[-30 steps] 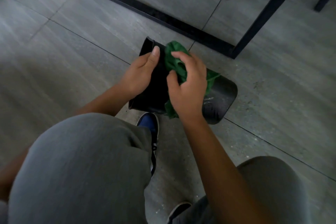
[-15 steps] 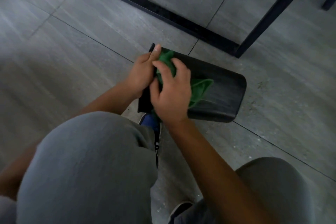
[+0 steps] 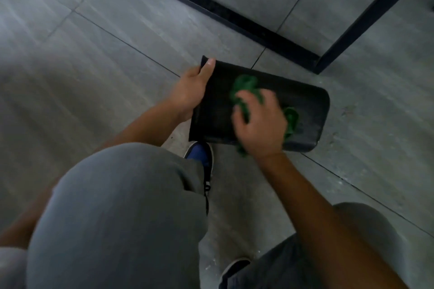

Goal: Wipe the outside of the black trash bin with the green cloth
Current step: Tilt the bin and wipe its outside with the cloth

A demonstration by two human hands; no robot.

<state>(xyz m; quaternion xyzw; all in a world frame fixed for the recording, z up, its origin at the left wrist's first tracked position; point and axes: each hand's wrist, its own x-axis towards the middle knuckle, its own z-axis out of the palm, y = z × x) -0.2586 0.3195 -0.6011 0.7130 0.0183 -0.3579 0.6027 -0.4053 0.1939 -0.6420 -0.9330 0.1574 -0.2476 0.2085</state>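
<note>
Lying on its side on the floor at 12 o'clock of the knees: black trash bin (image 3: 303, 110). Left hand (image 3: 190, 91) clamps its rim; right hand (image 3: 259, 124) presses bunched green cloth (image 3: 245, 85) onto the wall. Risk: bin rolling if the rim grip loosens.
</note>
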